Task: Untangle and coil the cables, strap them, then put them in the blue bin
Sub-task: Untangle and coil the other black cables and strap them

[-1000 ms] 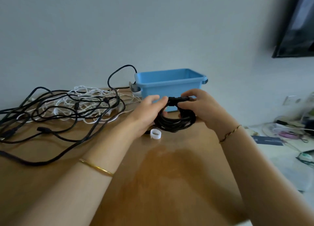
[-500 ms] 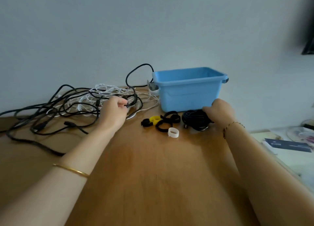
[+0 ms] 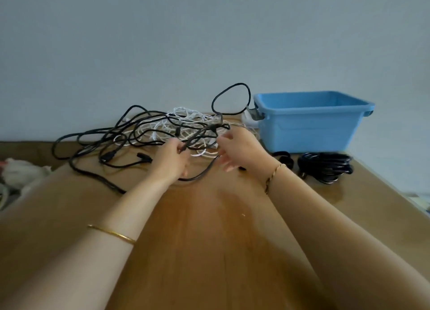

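1. On my left hand [image 3: 171, 163] the fingers are curled and pinch one black strand [image 3: 195, 137] of the tangled cables [image 3: 149, 132]. From the pinch the strand runs up and to the right.
2. On my right hand [image 3: 242, 146] the fingers are loosely spread, just right of that pinch at the heap's edge.
3. The heap mixes black and white cable. It sprawls leftward beyond the fingers on the bench [image 3: 209, 251], with its long axis along the wall.
4. Right of the right fingers, a coiled black cable [image 3: 325, 166] lies flat in front of the blue bin [image 3: 309, 128].
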`<action>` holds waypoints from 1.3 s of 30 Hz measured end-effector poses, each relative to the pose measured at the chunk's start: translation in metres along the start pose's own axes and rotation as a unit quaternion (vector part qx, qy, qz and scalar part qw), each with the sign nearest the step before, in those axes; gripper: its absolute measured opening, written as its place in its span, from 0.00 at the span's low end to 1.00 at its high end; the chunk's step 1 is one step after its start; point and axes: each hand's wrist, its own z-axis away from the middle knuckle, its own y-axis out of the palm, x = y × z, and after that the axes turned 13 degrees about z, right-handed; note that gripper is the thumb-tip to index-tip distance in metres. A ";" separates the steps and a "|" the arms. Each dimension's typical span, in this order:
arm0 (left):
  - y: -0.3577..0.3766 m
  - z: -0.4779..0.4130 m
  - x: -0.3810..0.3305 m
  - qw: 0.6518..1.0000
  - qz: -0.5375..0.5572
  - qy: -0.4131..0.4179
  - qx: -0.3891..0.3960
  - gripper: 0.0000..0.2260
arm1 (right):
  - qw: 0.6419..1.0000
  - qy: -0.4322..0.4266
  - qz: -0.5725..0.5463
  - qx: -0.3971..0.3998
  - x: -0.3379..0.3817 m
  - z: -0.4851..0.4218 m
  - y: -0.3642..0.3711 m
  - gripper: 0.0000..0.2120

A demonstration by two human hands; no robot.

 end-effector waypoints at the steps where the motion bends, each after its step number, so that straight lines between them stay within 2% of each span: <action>1: -0.006 -0.001 0.000 0.998 0.053 0.012 -0.009 0.04 | 0.996 0.033 -0.074 0.022 0.006 -0.004 0.007 0.20; 3: -0.014 0.001 -0.005 0.992 0.117 0.036 0.020 0.03 | 0.971 0.080 -0.218 0.051 0.016 -0.010 0.018 0.22; 5: -0.017 0.008 -0.011 0.984 0.145 0.038 0.096 0.01 | 0.941 0.075 -0.327 0.052 0.023 -0.014 0.026 0.16; 6: -0.018 0.012 -0.012 0.978 0.154 0.031 0.135 0.03 | 0.933 0.064 -0.352 0.045 0.026 -0.016 0.029 0.12; 9: -0.026 0.012 -0.008 0.968 0.144 0.008 0.206 0.09 | 0.934 0.027 -0.357 -0.004 0.031 -0.021 0.029 0.07; 12: -0.050 0.006 0.000 0.971 0.042 0.019 0.235 0.04 | 0.939 0.002 -0.340 -0.056 0.034 -0.037 0.022 0.03; 14: -0.065 0.004 0.002 0.974 0.010 0.033 0.223 0.02 | 0.962 0.008 -0.270 -0.040 0.039 -0.045 0.018 0.05; 16: -0.072 0.003 -0.002 0.979 0.009 0.054 0.195 0.03 | 0.999 0.007 -0.022 -0.042 0.044 -0.049 0.014 0.12; 17: -0.074 0.003 -0.006 0.982 0.002 0.070 0.176 0.04 | 0.988 0.006 0.133 -0.074 0.049 -0.047 0.012 0.13; 18: -0.076 0.000 -0.011 0.984 -0.012 0.089 0.155 0.05 | 0.960 -0.006 0.250 -0.123 0.054 -0.046 0.011 0.12; 19: -0.082 -0.005 -0.018 0.985 -0.028 0.108 0.132 0.05 | 0.939 -0.037 0.302 -0.159 0.063 -0.044 0.009 0.11; 20: -0.087 -0.010 -0.025 0.985 -0.040 0.126 0.111 0.04 | 0.934 -0.088 0.302 -0.168 0.072 -0.042 0.008 0.12; 22: -0.102 -0.021 -0.040 0.986 -0.040 0.150 0.067 0.04 | 0.933 -0.204 0.273 -0.119 0.088 -0.043 0.007 0.18; 24: -0.116 -0.033 -0.053 0.986 -0.027 0.160 0.043 0.05 | 0.917 -0.279 0.277 -0.071 0.105 -0.047 0.008 0.15; 26: -0.129 -0.043 -0.058 0.985 -0.051 0.160 0.043 0.06 | 0.924 -0.284 0.236 -0.096 0.115 -0.055 0.005 0.09; 28: -0.145 -0.055 -0.046 0.980 -0.128 0.152 0.024 0.07 | 0.945 -0.257 0.137 -0.149 0.121 -0.065 -0.004 0.10; 30: -0.167 -0.067 -0.021 0.974 -0.189 0.114 -0.047 0.06 | 0.959 -0.212 0.021 -0.186 0.123 -0.075 -0.017 0.10; 31: -0.178 -0.071 -0.008 0.973 -0.195 0.089 -0.081 0.05 | 0.964 -0.186 0.000 -0.191 0.122 -0.079 -0.021 0.10; 33: -0.192 -0.076 0.005 0.975 -0.172 0.062 -0.127 0.04 | 0.979 -0.125 0.062 -0.151 0.115 -0.089 -0.024 0.10; 34: -0.195 -0.080 0.005 0.971 -0.176 0.073 -0.143 0.05 | 0.976 -0.105 0.160 -0.108 0.113 -0.090 -0.022 0.09; 36: -0.196 -0.090 -0.010 0.946 -0.244 0.149 -0.155 0.06 | 0.923 -0.100 0.365 -0.068 0.116 -0.085 -0.015 0.05; 37: -0.193 -0.094 -0.024 0.922 -0.295 0.202 -0.147 0.07 | 0.902 -0.123 0.404 -0.087 0.121 -0.082 -0.010 0.08; 39: -0.184 -0.100 -0.055 0.873 -0.346 0.325 -0.110 0.07 | 0.900 -0.192 0.370 -0.128 0.139 -0.075 -0.002 0.19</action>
